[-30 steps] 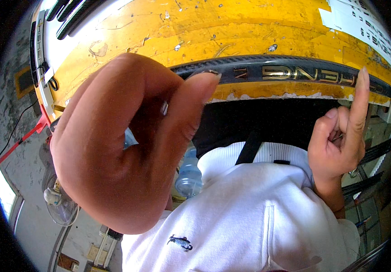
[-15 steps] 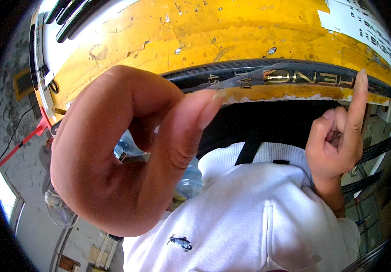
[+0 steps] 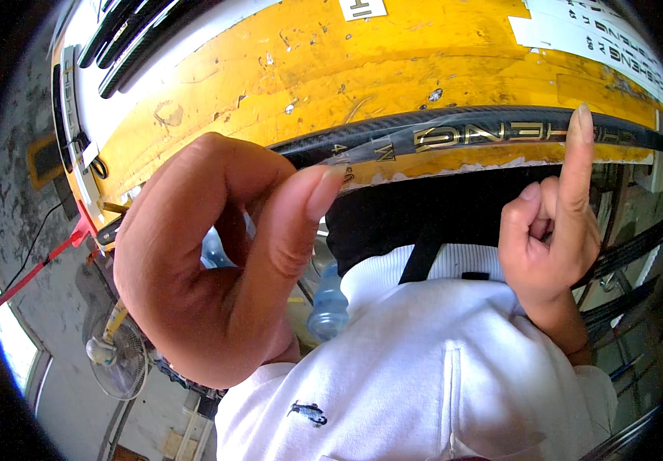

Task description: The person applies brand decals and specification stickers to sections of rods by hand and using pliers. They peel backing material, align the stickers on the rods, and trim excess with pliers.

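stretching from the left hand (image 3: 181, 286), clamped on it, clear film (image 3: 363, 152) rightward to a dark tube (image 3: 492, 127)

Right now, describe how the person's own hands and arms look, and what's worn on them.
The left hand and right hand are bare, with no gloves or rings visible and plain nails. The right forearm is uncovered too. The person wears a white top with a small dark motif; where its sleeves end is hard to tell.

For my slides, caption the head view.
Left hand pinches clear film at a black tube; right hand points a finger across it.
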`<state>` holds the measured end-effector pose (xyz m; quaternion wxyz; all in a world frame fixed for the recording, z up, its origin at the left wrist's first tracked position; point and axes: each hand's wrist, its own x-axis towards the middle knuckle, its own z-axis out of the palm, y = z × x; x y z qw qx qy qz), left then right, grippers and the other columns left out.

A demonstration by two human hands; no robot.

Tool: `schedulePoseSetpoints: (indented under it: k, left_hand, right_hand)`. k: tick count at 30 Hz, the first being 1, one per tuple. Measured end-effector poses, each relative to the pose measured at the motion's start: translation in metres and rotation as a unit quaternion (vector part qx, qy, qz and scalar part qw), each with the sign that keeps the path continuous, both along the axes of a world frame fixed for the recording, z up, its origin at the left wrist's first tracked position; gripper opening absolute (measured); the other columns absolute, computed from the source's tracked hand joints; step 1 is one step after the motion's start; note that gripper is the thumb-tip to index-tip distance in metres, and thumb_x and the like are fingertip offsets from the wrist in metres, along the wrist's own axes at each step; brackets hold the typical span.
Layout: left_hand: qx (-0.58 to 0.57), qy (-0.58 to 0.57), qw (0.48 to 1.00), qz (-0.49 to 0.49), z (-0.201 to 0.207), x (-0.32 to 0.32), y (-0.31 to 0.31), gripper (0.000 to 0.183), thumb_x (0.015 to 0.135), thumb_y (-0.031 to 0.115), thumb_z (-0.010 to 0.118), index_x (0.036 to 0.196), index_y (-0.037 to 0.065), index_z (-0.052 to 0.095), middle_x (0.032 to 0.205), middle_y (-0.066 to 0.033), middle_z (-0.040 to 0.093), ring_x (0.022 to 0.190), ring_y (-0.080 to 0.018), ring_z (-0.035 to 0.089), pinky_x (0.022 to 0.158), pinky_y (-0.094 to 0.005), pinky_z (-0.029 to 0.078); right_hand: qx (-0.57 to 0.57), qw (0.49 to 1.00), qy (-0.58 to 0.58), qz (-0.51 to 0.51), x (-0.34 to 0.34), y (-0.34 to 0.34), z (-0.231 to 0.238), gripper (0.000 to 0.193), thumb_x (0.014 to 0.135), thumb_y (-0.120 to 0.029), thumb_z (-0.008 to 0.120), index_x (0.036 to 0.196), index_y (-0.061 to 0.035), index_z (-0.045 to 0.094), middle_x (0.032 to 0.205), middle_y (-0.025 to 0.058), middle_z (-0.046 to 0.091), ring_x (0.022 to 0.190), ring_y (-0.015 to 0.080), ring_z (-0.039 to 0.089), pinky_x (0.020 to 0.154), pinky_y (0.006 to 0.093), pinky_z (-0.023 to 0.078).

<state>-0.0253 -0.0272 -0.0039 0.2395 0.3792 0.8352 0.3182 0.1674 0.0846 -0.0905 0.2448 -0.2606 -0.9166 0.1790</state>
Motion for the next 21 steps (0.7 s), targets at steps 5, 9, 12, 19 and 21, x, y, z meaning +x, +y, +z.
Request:
schedulePoseSetpoints:
  k: [5, 9, 12, 19, 21]
  left_hand:
    - [0.008, -0.003, 1.0, 0.004, -0.006, 0.0, 0.003, 0.017, 0.085, 0.008, 0.065, 0.074, -0.001, 0.056, 0.066, -0.0009, 0.051, 0.06, -0.0065, 0.042, 0.056, -0.02, 0.031]
    - [0.023, 0.004, 0.999, 0.033, -0.006, 0.004, 0.002, 0.017, 0.085, 0.01, 0.064, 0.074, -0.001, 0.057, 0.063, 0.0003, 0.051, 0.058, -0.0058, 0.041, 0.055, -0.0198, 0.029]
    - [0.046, 0.01, 0.998, 0.043, -0.01, 0.007, -0.001, 0.018, 0.085, 0.012, 0.063, 0.072, 0.0, 0.057, 0.061, 0.0011, 0.05, 0.057, -0.005, 0.04, 0.053, -0.0199, 0.028]
    - [0.097, -0.017, 0.995, -0.021, -0.007, 0.005, -0.002, 0.024, 0.085, 0.017, 0.063, 0.068, 0.003, 0.054, 0.059, 0.0016, 0.049, 0.053, -0.0037, 0.036, 0.05, -0.0195, 0.023]
    - [0.129, -0.011, 0.991, -0.037, -0.007, 0.005, -0.001, 0.027, 0.086, 0.021, 0.063, 0.068, 0.003, 0.054, 0.058, 0.0018, 0.047, 0.051, -0.0039, 0.035, 0.049, -0.0197, 0.023]
  right_hand:
    - [0.039, 0.999, 0.008, 0.028, -0.009, -0.005, -0.005, 0.065, 0.07, 0.012, 0.049, 0.133, 0.0158, 0.035, 0.105, 0.02, 0.061, 0.042, 0.0087, 0.043, 0.042, 0.0207, 0.038]
    - [0.055, 0.996, -0.009, 0.072, -0.018, -0.007, 0.0, 0.058, 0.07, 0.01, 0.051, 0.127, 0.0181, 0.041, 0.122, 0.0278, 0.056, 0.057, 0.0209, 0.063, 0.053, 0.0272, 0.05]
    - [0.05, 0.996, -0.033, 0.073, -0.016, -0.006, 0.005, 0.056, 0.071, 0.01, 0.052, 0.125, 0.0184, 0.043, 0.121, 0.0265, 0.057, 0.061, 0.0236, 0.067, 0.055, 0.0285, 0.052]
    - [0.067, 0.995, -0.001, 0.07, -0.016, -0.005, -0.001, 0.057, 0.069, 0.011, 0.053, 0.125, 0.018, 0.044, 0.12, 0.0252, 0.058, 0.053, 0.0199, 0.062, 0.052, 0.0259, 0.049]
    - [0.066, 0.995, 0.008, 0.074, -0.017, -0.005, 0.0, 0.058, 0.068, 0.011, 0.054, 0.124, 0.018, 0.044, 0.12, 0.025, 0.059, 0.054, 0.0198, 0.063, 0.052, 0.0256, 0.049]
